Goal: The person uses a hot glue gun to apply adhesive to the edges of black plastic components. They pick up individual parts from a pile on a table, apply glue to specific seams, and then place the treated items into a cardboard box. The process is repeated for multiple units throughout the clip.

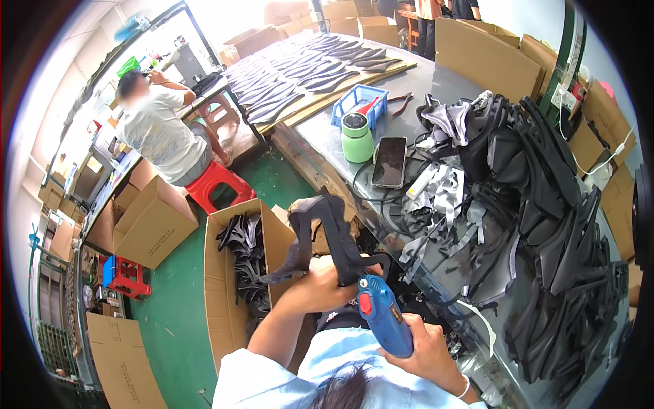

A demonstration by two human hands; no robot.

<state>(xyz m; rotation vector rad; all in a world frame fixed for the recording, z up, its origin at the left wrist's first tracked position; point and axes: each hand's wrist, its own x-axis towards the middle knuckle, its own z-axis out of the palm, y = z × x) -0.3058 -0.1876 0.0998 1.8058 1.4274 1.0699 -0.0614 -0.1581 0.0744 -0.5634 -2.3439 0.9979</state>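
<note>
My left hand [325,288] is closed around a black padded piece [335,235] with angular, strap-like arms, raised in front of my body. In my right hand [430,349] is a blue handheld tool [390,319] with a red button, its top end pointing up at the lower edge of the black piece. Whether the tool touches the piece I cannot tell. Left of my hands stands an open cardboard box [228,286] with similar black pieces [246,255] inside. A large heap of black padded pieces [531,204] covers the right side of the metal table [320,136].
Grey scraps [443,198], a phone [390,162], a green bottle [357,140], a blue basket [371,97] and pliers [403,104] lie on the table. Dark curved pieces [320,65] are spread at the back. A person [160,129] sits on a red stool [214,187] at the left.
</note>
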